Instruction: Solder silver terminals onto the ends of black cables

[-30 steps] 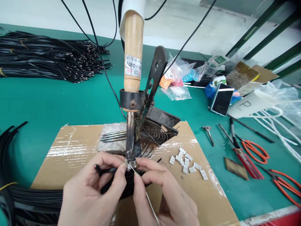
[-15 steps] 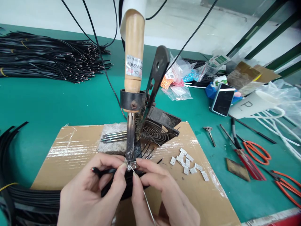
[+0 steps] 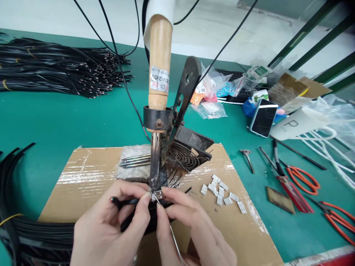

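Note:
The tip of a wooden-handled soldering iron (image 3: 158,70) points down, clamped upright in a black metal stand, and reaches between my hands. My left hand (image 3: 111,223) grips a black cable (image 3: 130,201) close to its end. My right hand (image 3: 191,229) pinches a thin silver solder wire (image 3: 174,240), whose end meets a small white-and-metal connector (image 3: 157,195) at the iron's tip. Fingers of both hands are right beside that connector, and its underside is hidden. Several similar white connectors (image 3: 219,191) lie loose on the cardboard sheet (image 3: 69,195) to the right of my hands.
Bundles of black cables (image 3: 55,70) lie at the upper left, with more (image 3: 27,236) at the lower left. A wire fan guard (image 3: 180,155) stands behind the iron. Red-handled scissors (image 3: 302,180), a phone (image 3: 263,118) and plastic bags (image 3: 210,99) lie to the right.
The whole scene has shifted slightly right in view. Both hands keep their hold at the iron's tip, with no visible change in grip.

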`<state>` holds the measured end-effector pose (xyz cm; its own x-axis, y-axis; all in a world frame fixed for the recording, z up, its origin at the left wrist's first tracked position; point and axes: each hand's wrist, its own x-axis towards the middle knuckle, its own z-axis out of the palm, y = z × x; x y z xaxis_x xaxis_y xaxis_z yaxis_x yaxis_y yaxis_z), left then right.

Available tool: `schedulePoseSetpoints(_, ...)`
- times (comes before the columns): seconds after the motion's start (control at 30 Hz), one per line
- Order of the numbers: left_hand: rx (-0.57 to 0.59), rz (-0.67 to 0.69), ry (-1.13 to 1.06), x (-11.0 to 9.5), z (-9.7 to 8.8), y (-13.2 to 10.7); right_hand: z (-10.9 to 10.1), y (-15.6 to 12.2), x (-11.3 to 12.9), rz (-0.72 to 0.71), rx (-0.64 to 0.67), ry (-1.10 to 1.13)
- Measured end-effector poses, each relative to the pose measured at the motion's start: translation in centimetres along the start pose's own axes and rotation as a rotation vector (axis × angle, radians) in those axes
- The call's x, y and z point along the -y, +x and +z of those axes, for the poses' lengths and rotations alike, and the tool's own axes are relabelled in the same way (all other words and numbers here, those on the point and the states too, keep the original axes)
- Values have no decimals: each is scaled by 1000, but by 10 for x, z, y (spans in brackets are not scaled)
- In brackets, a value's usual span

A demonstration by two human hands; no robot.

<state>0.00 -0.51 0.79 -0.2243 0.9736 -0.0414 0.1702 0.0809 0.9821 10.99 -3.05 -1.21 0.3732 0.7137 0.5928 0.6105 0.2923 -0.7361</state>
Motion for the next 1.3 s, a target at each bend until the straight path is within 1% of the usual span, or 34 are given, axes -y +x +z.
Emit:
schedulePoseSetpoints(0.07, -11, -12, -3, -2, 2, 0, -1, -1, 0, 13, 14, 3)
schedulePoseSetpoints(0.17, -38, -9, -5, -3, 3, 1, 0, -2, -1, 14, -24, 44)
schedulePoseSetpoints(0.4, -17, 16, 16, -1, 0, 2, 4, 0, -4, -11, -40, 73)
schedulePoseSetpoints(0.57, -20, 42, 26, -2, 2, 0, 4, 1, -4, -25, -42, 74)
schedulePoseSetpoints(0.77, -27, 65, 43, -4, 2, 0, 9, 2, -3, -57, -113, 103)
schedulePoseSetpoints(0.93, -40, 67, 48, -4, 0, 0, 9, 3, -1, -45, -106, 86)
schedulePoseSetpoints(1.1, -37, 61, 46, -5, 1, 0, 7, 1, -1, -38, -85, 87)
schedulePoseSetpoints(1.3, -55, 28, 51, -5, 4, 1, 8, -1, -3, -27, -91, 76)
